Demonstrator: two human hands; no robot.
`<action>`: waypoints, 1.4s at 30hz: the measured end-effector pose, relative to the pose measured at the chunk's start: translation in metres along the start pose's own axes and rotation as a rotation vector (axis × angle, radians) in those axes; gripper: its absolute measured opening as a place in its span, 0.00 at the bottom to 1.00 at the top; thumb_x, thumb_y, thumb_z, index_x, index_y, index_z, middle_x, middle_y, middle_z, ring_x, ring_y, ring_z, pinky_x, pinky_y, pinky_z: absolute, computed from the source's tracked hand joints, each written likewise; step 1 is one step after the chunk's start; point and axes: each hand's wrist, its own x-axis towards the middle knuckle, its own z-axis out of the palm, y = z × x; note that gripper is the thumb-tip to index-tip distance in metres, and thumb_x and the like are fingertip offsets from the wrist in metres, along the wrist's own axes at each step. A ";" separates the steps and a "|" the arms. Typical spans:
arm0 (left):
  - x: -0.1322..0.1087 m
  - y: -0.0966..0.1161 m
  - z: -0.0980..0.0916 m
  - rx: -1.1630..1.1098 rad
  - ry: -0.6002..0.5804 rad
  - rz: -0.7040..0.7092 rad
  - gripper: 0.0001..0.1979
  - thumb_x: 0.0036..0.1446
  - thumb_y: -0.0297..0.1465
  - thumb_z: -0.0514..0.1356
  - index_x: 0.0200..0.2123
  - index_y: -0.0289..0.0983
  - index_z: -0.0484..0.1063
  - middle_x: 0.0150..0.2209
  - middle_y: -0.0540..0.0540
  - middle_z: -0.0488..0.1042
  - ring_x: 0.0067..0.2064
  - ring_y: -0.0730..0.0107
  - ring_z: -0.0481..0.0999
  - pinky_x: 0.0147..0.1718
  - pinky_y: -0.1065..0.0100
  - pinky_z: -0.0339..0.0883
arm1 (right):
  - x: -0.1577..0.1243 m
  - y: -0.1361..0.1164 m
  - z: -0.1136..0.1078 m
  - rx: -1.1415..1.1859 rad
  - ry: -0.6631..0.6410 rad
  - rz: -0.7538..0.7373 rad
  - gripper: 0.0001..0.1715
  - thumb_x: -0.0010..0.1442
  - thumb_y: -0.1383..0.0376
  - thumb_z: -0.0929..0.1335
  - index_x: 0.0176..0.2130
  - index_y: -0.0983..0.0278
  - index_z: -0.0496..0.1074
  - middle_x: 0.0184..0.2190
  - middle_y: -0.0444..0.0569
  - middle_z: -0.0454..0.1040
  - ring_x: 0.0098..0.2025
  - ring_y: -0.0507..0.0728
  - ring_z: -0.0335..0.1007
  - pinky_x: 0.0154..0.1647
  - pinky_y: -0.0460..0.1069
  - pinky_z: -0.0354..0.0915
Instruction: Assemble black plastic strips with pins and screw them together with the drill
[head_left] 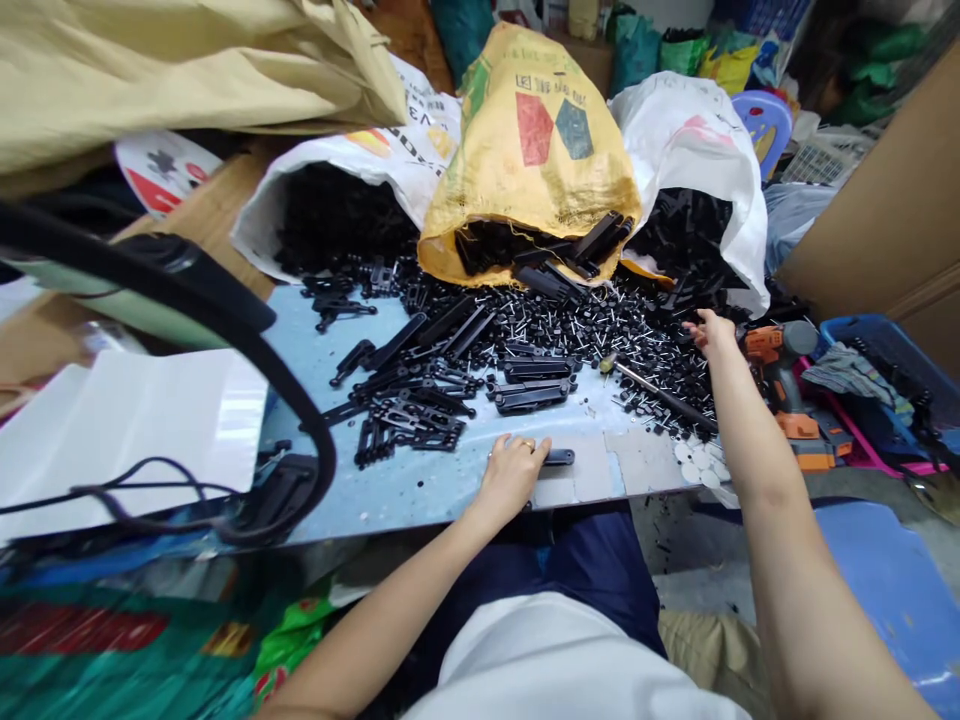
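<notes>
Near the front edge of the blue table [345,505], my left hand [516,470] wraps over a black plastic part [559,457], whose right end sticks out. My right hand [708,328] reaches to the right side of a heap of black-headed screws [592,325]; its fingers are bent, and whatever they hold is too small to make out. Several black bars [534,382] lie stacked beyond my left hand. More black linkage pieces [420,410] are piled to the left. A long tool with a dark handle [660,392] lies across the screws.
Behind the heap, a yellow sack [551,150] and two white sacks [690,130] spill black parts. An orange power drill [784,365] stands at the right beside a blue basket [892,340]. White discs [701,462] lie at the front edge. A dark curved arm [247,345] crosses the left side.
</notes>
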 end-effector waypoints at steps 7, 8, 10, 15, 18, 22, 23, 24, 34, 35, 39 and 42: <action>0.007 -0.006 -0.001 -0.485 0.185 -0.045 0.30 0.56 0.33 0.56 0.60 0.40 0.52 0.51 0.39 0.66 0.51 0.60 0.68 0.48 0.59 0.64 | -0.136 0.013 0.069 0.316 -0.268 0.222 0.24 0.46 0.50 0.64 0.37 0.64 0.64 0.22 0.45 0.70 0.22 0.50 0.65 0.24 0.45 0.61; 0.012 -0.005 -0.002 -0.540 0.206 -0.028 0.31 0.56 0.33 0.56 0.62 0.40 0.50 0.52 0.39 0.66 0.50 0.62 0.68 0.48 0.59 0.64 | -0.154 0.013 0.080 0.393 -0.444 0.267 0.25 0.42 0.51 0.67 0.35 0.64 0.64 0.21 0.44 0.70 0.22 0.50 0.65 0.25 0.45 0.62; 0.021 -0.003 -0.001 -0.572 0.200 0.024 0.32 0.56 0.32 0.55 0.62 0.40 0.48 0.51 0.40 0.67 0.49 0.62 0.69 0.48 0.59 0.64 | -0.180 0.012 0.100 0.504 -0.748 0.397 0.25 0.38 0.53 0.70 0.34 0.65 0.63 0.23 0.45 0.72 0.24 0.51 0.68 0.27 0.46 0.64; 0.025 -0.002 0.011 -0.457 0.204 -0.034 0.26 0.56 0.26 0.53 0.59 0.35 0.54 0.46 0.39 0.71 0.48 0.61 0.70 0.47 0.58 0.65 | -0.188 0.015 0.120 0.211 -0.733 0.637 0.23 0.45 0.54 0.68 0.37 0.62 0.58 0.20 0.40 0.70 0.20 0.50 0.67 0.24 0.45 0.63; 0.022 -0.001 0.015 -0.331 0.149 -0.134 0.19 0.55 0.26 0.55 0.52 0.33 0.62 0.43 0.39 0.72 0.47 0.59 0.70 0.44 0.59 0.66 | -0.178 0.015 0.125 -0.183 -0.525 0.441 0.18 0.48 0.58 0.68 0.35 0.62 0.58 0.15 0.36 0.64 0.18 0.49 0.63 0.22 0.43 0.58; 0.023 0.001 0.012 -0.187 0.044 -0.105 0.13 0.56 0.24 0.53 0.45 0.34 0.67 0.37 0.42 0.74 0.42 0.61 0.72 0.42 0.61 0.67 | -0.176 0.004 0.144 -0.472 -0.455 0.250 0.17 0.51 0.58 0.67 0.39 0.62 0.60 0.15 0.36 0.64 0.20 0.49 0.64 0.25 0.44 0.58; 0.023 0.001 0.011 -0.161 0.042 -0.098 0.13 0.57 0.23 0.52 0.45 0.34 0.67 0.37 0.42 0.74 0.41 0.61 0.72 0.41 0.62 0.67 | -0.178 0.001 0.151 -0.472 -0.468 0.275 0.18 0.53 0.56 0.66 0.41 0.62 0.60 0.16 0.36 0.65 0.21 0.50 0.64 0.26 0.44 0.58; 0.024 0.001 0.012 -0.140 0.041 -0.092 0.13 0.57 0.23 0.51 0.45 0.34 0.67 0.36 0.42 0.74 0.41 0.62 0.72 0.41 0.63 0.67 | -0.179 -0.002 0.157 -0.448 -0.476 0.319 0.19 0.55 0.54 0.64 0.43 0.62 0.60 0.16 0.37 0.66 0.21 0.50 0.65 0.27 0.44 0.59; 0.022 0.001 0.021 -0.018 0.096 -0.003 0.13 0.58 0.21 0.50 0.45 0.31 0.68 0.36 0.40 0.74 0.40 0.61 0.73 0.39 0.63 0.67 | -0.181 -0.027 0.176 -0.798 -0.342 0.278 0.23 0.61 0.49 0.56 0.34 0.63 0.65 0.31 0.51 0.74 0.37 0.57 0.71 0.35 0.46 0.59; 0.019 -0.001 0.019 -0.009 0.092 0.002 0.13 0.58 0.22 0.50 0.46 0.32 0.68 0.36 0.40 0.74 0.40 0.61 0.73 0.38 0.63 0.67 | -0.179 -0.028 0.171 -0.796 -0.353 0.261 0.20 0.61 0.52 0.56 0.35 0.63 0.66 0.32 0.50 0.74 0.37 0.56 0.71 0.35 0.46 0.59; 0.007 -0.013 0.010 -0.003 0.051 0.012 0.14 0.57 0.22 0.53 0.47 0.34 0.67 0.36 0.42 0.74 0.40 0.62 0.73 0.38 0.64 0.66 | -0.174 -0.019 0.144 -0.799 -0.316 0.265 0.15 0.62 0.63 0.55 0.46 0.64 0.63 0.32 0.48 0.74 0.35 0.54 0.70 0.35 0.45 0.58; 0.003 -0.016 0.005 -0.031 0.013 0.025 0.13 0.58 0.25 0.53 0.47 0.34 0.67 0.37 0.41 0.74 0.41 0.61 0.73 0.39 0.63 0.66 | -0.174 -0.009 0.132 -0.890 -0.340 0.269 0.19 0.63 0.58 0.55 0.48 0.65 0.61 0.34 0.51 0.75 0.37 0.56 0.71 0.35 0.46 0.58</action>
